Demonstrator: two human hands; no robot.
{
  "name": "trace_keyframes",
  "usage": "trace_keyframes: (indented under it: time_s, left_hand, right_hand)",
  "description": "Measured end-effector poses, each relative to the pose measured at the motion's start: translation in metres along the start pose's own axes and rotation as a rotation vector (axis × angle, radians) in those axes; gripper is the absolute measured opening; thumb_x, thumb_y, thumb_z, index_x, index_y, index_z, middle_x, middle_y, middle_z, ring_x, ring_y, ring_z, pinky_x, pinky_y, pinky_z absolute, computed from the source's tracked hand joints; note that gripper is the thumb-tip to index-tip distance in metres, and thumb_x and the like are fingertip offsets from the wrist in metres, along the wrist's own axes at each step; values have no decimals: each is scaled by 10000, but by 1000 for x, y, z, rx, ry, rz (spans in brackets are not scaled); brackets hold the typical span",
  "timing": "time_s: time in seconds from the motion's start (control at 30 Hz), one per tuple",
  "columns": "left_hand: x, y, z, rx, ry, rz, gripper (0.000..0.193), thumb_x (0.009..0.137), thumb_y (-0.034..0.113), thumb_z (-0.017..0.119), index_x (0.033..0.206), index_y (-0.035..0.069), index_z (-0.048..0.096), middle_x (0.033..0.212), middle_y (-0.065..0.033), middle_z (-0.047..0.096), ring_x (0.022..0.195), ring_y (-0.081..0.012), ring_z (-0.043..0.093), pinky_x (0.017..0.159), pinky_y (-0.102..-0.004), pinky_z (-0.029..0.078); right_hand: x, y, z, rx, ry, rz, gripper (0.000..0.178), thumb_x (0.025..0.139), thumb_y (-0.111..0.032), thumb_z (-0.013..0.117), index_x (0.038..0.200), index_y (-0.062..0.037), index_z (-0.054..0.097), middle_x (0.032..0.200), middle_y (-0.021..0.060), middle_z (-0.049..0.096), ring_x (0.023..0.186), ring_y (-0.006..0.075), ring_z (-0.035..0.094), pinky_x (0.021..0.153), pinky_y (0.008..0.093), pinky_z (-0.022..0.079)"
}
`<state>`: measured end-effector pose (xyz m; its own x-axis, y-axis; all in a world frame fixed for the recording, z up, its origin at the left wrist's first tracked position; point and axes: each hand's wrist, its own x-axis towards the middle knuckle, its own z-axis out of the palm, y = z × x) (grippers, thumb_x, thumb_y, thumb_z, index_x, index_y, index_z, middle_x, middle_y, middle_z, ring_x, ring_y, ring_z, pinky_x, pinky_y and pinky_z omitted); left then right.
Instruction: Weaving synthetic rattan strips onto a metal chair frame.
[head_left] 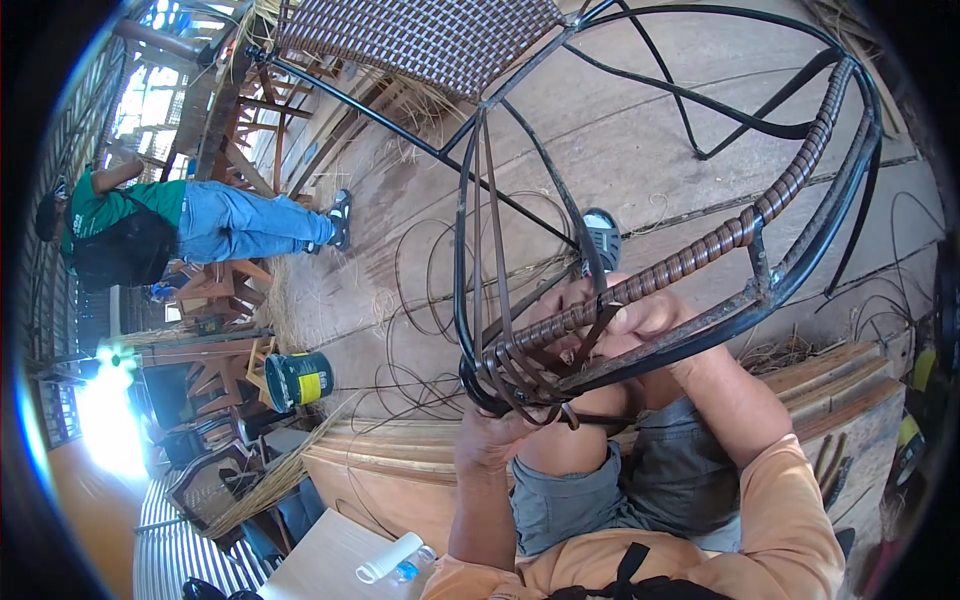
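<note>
A black metal chair frame (690,362) lies tilted across my lap, with a brown woven panel (420,40) at its far end. Brown flat strip is coiled tightly around one long rail (665,280), and looser strands (497,200) run from the near corner up to the woven part. My left hand (495,432) is closed around that near corner from below; its fingers are partly hidden by the frame. Beside the wrapped rail, my right hand (648,320) pinches a brown strip (600,325) between thumb and fingers.
Loose strip loops (420,280) lie on the wooden floor left of the chair. A dark green bucket (298,380) stands further left, near a person in a green shirt (120,215). Wooden boards (840,390) lie at the right; a white tube (390,557) is at lower left.
</note>
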<state>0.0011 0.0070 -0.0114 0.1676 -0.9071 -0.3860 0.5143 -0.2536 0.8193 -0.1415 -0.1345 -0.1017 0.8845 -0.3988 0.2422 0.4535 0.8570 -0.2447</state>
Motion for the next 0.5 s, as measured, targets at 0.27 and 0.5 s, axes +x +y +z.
trace_keyframes:
  time_s: [0.27,0.5]
  left_hand:
    - [3,4,10,-41,-99,18,493,685,83,754,1131,16,555,975,-52,616,839,-138,574,670,-256,455]
    - [8,7,15,32,-117,64,473,735,184,721,1124,-28,554,830,-7,573,636,-62,448,555,-210,347]
  right_hand:
    - [-17,3,39,190,115,-287,137,808,-128,623,768,-69,507,848,25,496,740,171,512,774,352,460]
    - [-22,-2,61,197,330,-416,220,900,-277,553,774,-123,460,698,-28,417,718,143,423,761,330,401]
